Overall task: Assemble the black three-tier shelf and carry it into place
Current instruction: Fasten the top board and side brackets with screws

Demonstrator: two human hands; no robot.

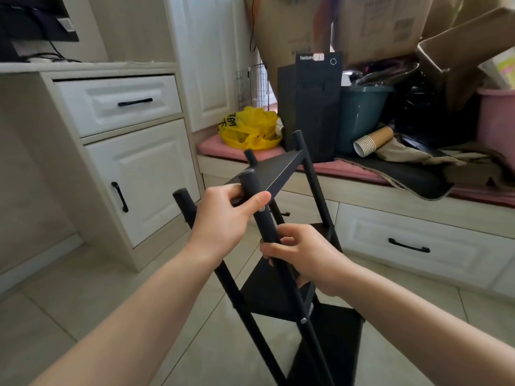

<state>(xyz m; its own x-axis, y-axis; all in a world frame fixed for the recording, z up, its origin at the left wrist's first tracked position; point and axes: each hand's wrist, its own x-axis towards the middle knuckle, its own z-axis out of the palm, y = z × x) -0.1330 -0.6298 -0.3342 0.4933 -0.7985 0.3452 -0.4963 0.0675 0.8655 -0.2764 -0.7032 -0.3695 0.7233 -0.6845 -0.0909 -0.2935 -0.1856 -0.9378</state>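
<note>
Far on my left a dark monitor [36,20] sits on the counter of a white cabinet [133,174], which has a drawer [119,103] above a door, both with black handles. My left hand [225,215] comes next: its fingers and thumb are curled round the near post [263,218] just under the top tier, with the thumb lying across the front of the post. The black three-tier shelf [264,291] is in front of me at the middle of the view, leaning away over the tiled floor, its top tier up near the bench edge and its lower tiers down towards my knees. Beyond it a yellow plastic bag [250,129] lies on a pink cushion [211,149]. My right hand [303,254] grips the same post a little lower, fingers wrapped round it from the right. Behind stands a black computer tower [317,107], beside it a teal bin [359,112], and a stack of paper cups [370,142] lying on its side. Under the bench is a white drawer [412,246]. Cardboard boxes [376,23] are piled above, and a pink bucket [498,118] stands at the far right
</note>
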